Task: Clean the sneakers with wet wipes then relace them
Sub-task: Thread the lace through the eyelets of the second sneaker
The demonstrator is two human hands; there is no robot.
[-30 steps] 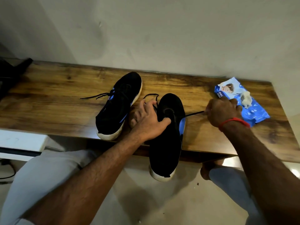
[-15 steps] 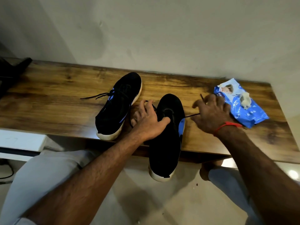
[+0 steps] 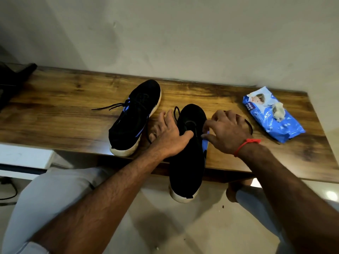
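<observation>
Two black sneakers with white soles and blue accents lie on the wooden table [image 3: 55, 110]. The left sneaker [image 3: 135, 116] lies laced, its lace ends trailing left. The right sneaker [image 3: 187, 162] hangs heel-first over the table's front edge. My left hand [image 3: 167, 132] grips it, thumb across the tongue and fingers down its left side. At the shoe's right eyelets, my right hand [image 3: 227, 132] pinches the black shoelace [image 3: 250, 126], which loops out behind the hand. Another loop of lace shows by the toe.
A blue wet wipes pack [image 3: 271, 123] lies at the table's right end with a crumpled used wipe [image 3: 278, 111] on it. A dark object [image 3: 12, 79] sits at the far left. The wall runs right behind the table. My knees are below the front edge.
My right hand pulled the lace taut to the right, then moved back left to the shoe's eyelets, leaving the lace slack in a loop. The left hand kept its grip.
</observation>
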